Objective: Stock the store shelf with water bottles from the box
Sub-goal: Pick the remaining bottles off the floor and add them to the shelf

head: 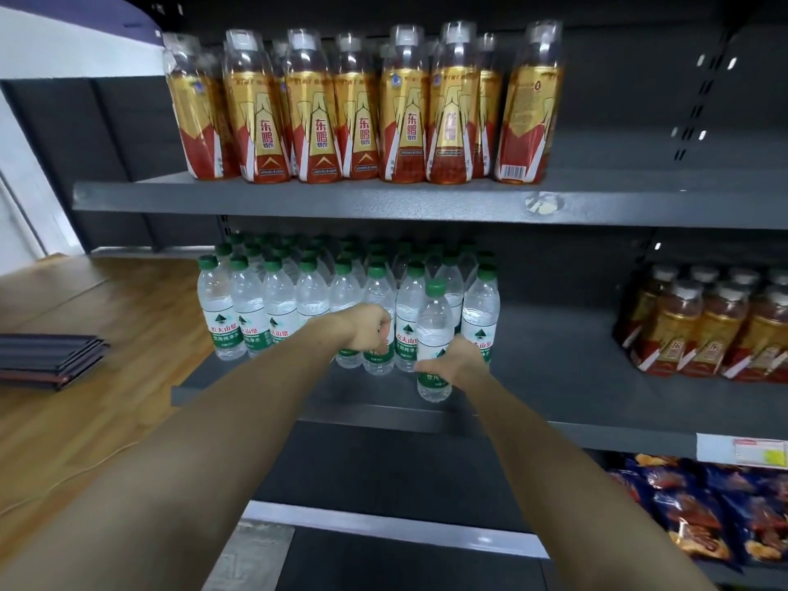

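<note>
Your right hand [452, 362] is wrapped round a water bottle [434, 330], standing upright on the middle shelf [597, 377] just in front of the green-capped bottles [273, 300]. Your left hand [366, 328] is curled against that front row; can't tell if it's actually gripping one. Gold bottles [362, 113] sit on the shelf above.
</note>
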Available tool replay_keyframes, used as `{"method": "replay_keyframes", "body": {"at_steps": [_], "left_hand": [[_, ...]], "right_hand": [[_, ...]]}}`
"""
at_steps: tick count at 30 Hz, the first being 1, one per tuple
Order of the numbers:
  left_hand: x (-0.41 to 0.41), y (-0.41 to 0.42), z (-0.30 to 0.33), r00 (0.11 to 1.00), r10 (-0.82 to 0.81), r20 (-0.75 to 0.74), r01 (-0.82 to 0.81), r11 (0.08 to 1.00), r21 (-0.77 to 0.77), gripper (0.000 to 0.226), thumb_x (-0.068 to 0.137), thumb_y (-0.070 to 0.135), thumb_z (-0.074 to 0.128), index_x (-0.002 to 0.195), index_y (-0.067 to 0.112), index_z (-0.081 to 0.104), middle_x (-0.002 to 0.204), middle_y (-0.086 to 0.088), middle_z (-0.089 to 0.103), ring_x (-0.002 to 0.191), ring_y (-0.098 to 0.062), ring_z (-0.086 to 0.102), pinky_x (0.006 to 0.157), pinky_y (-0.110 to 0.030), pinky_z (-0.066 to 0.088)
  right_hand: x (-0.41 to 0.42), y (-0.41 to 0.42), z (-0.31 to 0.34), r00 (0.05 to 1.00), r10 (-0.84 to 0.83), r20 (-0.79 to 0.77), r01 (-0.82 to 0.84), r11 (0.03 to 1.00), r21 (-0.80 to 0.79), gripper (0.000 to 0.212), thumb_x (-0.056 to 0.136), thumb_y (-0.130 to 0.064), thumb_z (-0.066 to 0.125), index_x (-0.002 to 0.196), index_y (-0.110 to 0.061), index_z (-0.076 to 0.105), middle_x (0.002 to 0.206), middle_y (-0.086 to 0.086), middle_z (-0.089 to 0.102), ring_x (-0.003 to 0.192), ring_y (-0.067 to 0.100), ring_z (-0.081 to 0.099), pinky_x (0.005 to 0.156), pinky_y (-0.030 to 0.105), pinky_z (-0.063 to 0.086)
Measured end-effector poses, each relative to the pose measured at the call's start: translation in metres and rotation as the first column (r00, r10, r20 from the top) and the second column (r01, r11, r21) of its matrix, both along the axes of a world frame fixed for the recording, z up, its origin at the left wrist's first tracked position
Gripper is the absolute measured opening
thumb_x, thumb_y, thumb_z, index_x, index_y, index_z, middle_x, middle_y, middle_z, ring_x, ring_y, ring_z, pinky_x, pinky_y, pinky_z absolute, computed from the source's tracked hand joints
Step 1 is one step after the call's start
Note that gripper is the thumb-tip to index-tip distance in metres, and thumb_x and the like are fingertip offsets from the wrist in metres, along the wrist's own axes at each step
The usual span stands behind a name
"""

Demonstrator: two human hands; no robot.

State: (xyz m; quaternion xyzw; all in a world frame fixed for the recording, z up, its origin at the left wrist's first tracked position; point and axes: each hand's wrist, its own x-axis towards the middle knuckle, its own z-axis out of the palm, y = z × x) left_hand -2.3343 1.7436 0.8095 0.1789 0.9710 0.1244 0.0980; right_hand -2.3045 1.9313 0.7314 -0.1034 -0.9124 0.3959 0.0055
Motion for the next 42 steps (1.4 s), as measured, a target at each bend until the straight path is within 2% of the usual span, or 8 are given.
{"method": "replay_keyframes", "body": {"at_steps": [4, 7, 11, 15, 22, 31, 37, 42], "left_hand": [[-0.003, 0.008, 0.010, 0.999, -0.031, -0.013, 0.031, 0.999, -0.027, 0.016, 0.085, 0.021, 0.071, 0.095, 0.010, 0.064, 0.103, -0.009, 0.067, 0.092, -0.026, 0.061, 0.082, -0.037, 0.052], [-0.006, 0.014, 0.018, 0.999, -0.049, -0.019, 0.048, 0.998, -0.045, 0.016, 0.085, 0.024, 0.071, 0.095, 0.013, 0.064, 0.103, -0.006, 0.066, 0.094, -0.026, 0.061, 0.080, -0.035, 0.050], [-0.006, 0.022, 0.026, 0.998, -0.066, -0.009, 0.065, 0.997, -0.051, 0.012, 0.087, 0.019, 0.071, 0.090, 0.012, 0.061, 0.090, -0.005, 0.068, 0.083, -0.023, 0.061, 0.071, -0.033, 0.047], [-0.003, 0.027, 0.029, 0.998, -0.066, -0.019, 0.065, 0.995, -0.073, 0.013, 0.087, 0.021, 0.071, 0.088, 0.015, 0.060, 0.096, -0.007, 0.068, 0.081, -0.021, 0.059, 0.071, -0.033, 0.047], [-0.005, 0.024, 0.022, 0.996, -0.078, -0.037, 0.072, 0.988, -0.133, 0.012, 0.088, 0.021, 0.069, 0.091, 0.013, 0.060, 0.106, -0.010, 0.065, 0.085, -0.022, 0.054, 0.072, -0.032, 0.045], [-0.011, 0.025, 0.023, 0.997, -0.076, -0.015, 0.074, 0.990, -0.124, 0.014, 0.089, 0.021, 0.069, 0.096, 0.010, 0.062, 0.103, -0.008, 0.065, 0.086, -0.020, 0.056, 0.071, -0.030, 0.043], [-0.015, 0.024, 0.030, 0.996, -0.084, -0.020, 0.081, 0.990, -0.116, 0.010, 0.093, 0.013, 0.065, 0.089, 0.012, 0.056, 0.081, 0.004, 0.061, 0.067, -0.004, 0.051, 0.056, -0.024, 0.038], [-0.021, 0.026, 0.028, 0.996, -0.083, -0.020, 0.079, 0.985, -0.152, 0.014, 0.090, 0.022, 0.069, 0.088, 0.013, 0.058, 0.096, -0.006, 0.065, 0.083, -0.020, 0.056, 0.068, -0.031, 0.045]], "right_hand": [[-0.008, 0.013, 0.040, 0.999, 0.046, -0.028, -0.046, 0.999, 0.026, 0.081, 0.063, -0.041, 0.091, 0.126, -0.010, 0.049, 0.117, 0.005, 0.064, 0.099, 0.021, 0.060, 0.084, 0.036, 0.055], [-0.011, 0.019, 0.074, 0.990, 0.120, -0.069, -0.114, 0.990, 0.084, 0.078, 0.072, -0.033, 0.088, 0.133, -0.011, 0.044, 0.119, 0.003, 0.057, 0.098, 0.019, 0.054, 0.067, 0.027, 0.046], [-0.013, 0.019, 0.104, 0.974, 0.174, -0.143, -0.149, 0.974, 0.173, 0.065, 0.069, -0.025, 0.089, 0.123, -0.019, 0.052, 0.112, 0.000, 0.061, 0.101, 0.021, 0.059, 0.081, 0.031, 0.048], [-0.007, 0.013, 0.109, 0.956, 0.291, -0.027, -0.267, 0.906, 0.328, 0.079, 0.068, -0.016, 0.089, 0.133, -0.025, 0.043, 0.116, 0.002, 0.058, 0.103, 0.025, 0.056, 0.083, 0.034, 0.048], [-0.006, 0.007, 0.098, 0.972, 0.201, -0.124, -0.134, 0.901, 0.412, 0.079, 0.074, -0.017, 0.086, 0.134, -0.016, 0.035, 0.105, 0.008, 0.057, 0.096, 0.027, 0.058, 0.074, 0.035, 0.045], [-0.029, -0.003, 0.093, 0.980, 0.103, -0.168, -0.008, 0.872, 0.489, 0.067, 0.085, -0.008, 0.069, 0.143, -0.009, 0.035, 0.124, 0.017, 0.057, 0.112, 0.035, 0.060, 0.090, 0.040, 0.053], [-0.044, -0.001, 0.094, 0.984, 0.084, -0.159, 0.003, 0.878, 0.479, 0.044, 0.088, -0.004, 0.066, 0.128, -0.006, 0.048, 0.115, 0.018, 0.063, 0.108, 0.035, 0.062, 0.088, 0.041, 0.052], [-0.053, -0.003, 0.092, 0.988, 0.049, -0.144, 0.019, 0.898, 0.440, 0.026, 0.089, -0.001, 0.065, 0.113, -0.006, 0.057, 0.110, 0.017, 0.066, 0.103, 0.033, 0.065, 0.088, 0.040, 0.055]]}}
